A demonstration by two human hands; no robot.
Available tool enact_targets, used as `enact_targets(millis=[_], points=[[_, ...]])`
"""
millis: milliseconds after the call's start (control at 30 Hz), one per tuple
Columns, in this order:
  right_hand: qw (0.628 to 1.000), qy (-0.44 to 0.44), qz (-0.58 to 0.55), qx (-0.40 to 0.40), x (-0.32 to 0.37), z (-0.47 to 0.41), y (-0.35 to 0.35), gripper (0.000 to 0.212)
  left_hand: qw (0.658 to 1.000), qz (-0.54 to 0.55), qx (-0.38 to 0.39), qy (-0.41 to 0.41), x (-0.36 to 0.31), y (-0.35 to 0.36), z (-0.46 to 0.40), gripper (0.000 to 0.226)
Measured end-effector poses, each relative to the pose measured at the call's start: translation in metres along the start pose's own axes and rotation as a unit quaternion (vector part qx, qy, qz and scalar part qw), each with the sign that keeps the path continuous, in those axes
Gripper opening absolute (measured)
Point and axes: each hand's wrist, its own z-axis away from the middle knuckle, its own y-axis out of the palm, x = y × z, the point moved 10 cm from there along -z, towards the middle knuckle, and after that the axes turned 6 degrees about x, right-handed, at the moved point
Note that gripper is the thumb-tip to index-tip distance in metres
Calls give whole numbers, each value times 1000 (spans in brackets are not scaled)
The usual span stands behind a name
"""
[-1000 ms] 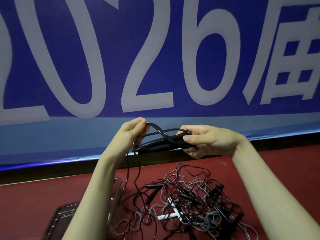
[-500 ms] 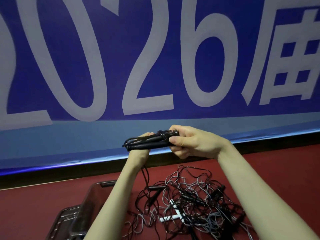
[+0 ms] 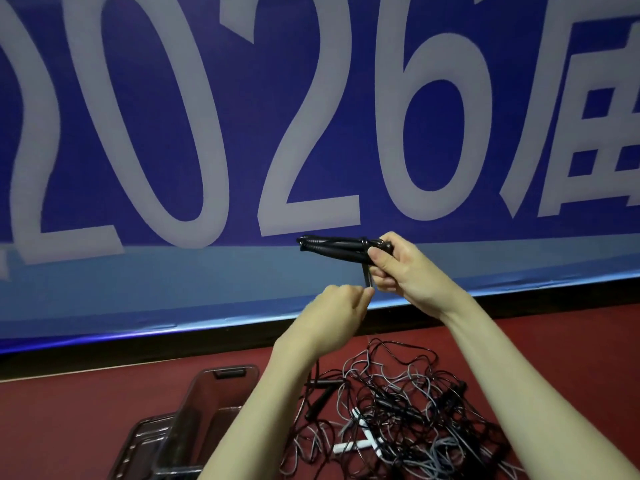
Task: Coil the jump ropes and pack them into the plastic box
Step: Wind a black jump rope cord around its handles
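My right hand (image 3: 398,268) grips the two black handles of a jump rope (image 3: 332,249), held together and pointing left, up in front of the banner. Just below it my left hand (image 3: 341,303) pinches that rope's black cord, which runs down from the handles to my fingers. A tangled pile of black, grey and white jump ropes (image 3: 398,414) lies on the red floor under my arms. The clear plastic box (image 3: 207,407) stands open at the lower left, partly hidden by my left forearm.
The box's lid (image 3: 138,445) lies beside the box on its left. A large blue banner with white figures (image 3: 311,133) hangs close ahead, with a black base strip (image 3: 173,344) along the floor.
My left hand has dropped from the handles' left end to below them and now pinches the cord. My right hand holds the handles alone. The view has shifted, showing more of the box.
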Motion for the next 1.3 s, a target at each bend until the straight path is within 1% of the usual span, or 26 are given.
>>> enact_targets(millis=[67,133,200,267,333,433,500,567,667,767,867,933,1033,1067,1133,1200,1300], points=[[999,-10,38,-20,8,2,-7,13,1000,-16,-3,3,-9,-9,5,45],[995,-10,91,-45,12,5,-15,12,999,-35,-5,23,-19,-15,11,42],[990,-7,132,-57,13,6,-19,12,995,-83,-11,47,-28,-19,15,38],[979,-1,196,-57,15,8,-18,13,990,-122,-26,65,-33,-23,17,39],[964,-12,261,-50,23,11,-15,12,983,-155,-55,77,-38,-30,19,33],[954,-35,297,-34,38,16,-14,10,970,-185,-128,96,-46,-50,25,23],[952,-27,306,-12,44,18,-11,9,964,-158,-183,113,-47,-65,32,19],[952,-18,306,21,47,19,-4,8,958,-122,-226,127,-45,-77,37,19],[962,-14,263,67,51,23,5,8,953,-80,-258,140,-40,-85,40,22],[967,-18,238,89,57,26,7,13,952,-34,-268,141,-35,-88,41,20],[963,-13,248,108,57,28,9,15,951,-19,-279,132,-32,-91,42,19],[965,-8,245,95,56,26,8,15,950,-17,-283,131,-32,-91,42,20],[974,-6,223,42,53,23,1,16,949,-33,-282,138,-34,-89,41,22],[972,-5,231,37,52,23,1,16,950,-42,-279,136,-35,-88,41,23],[966,0,252,56,51,23,5,14,954,-41,-269,123,-33,-85,39,24],[966,2,245,76,51,25,8,12,960,-2,-260,107,-25,-84,37,23],[977,-10,199,77,56,29,3,10,965,104,-225,85,-7,-84,32,18]])
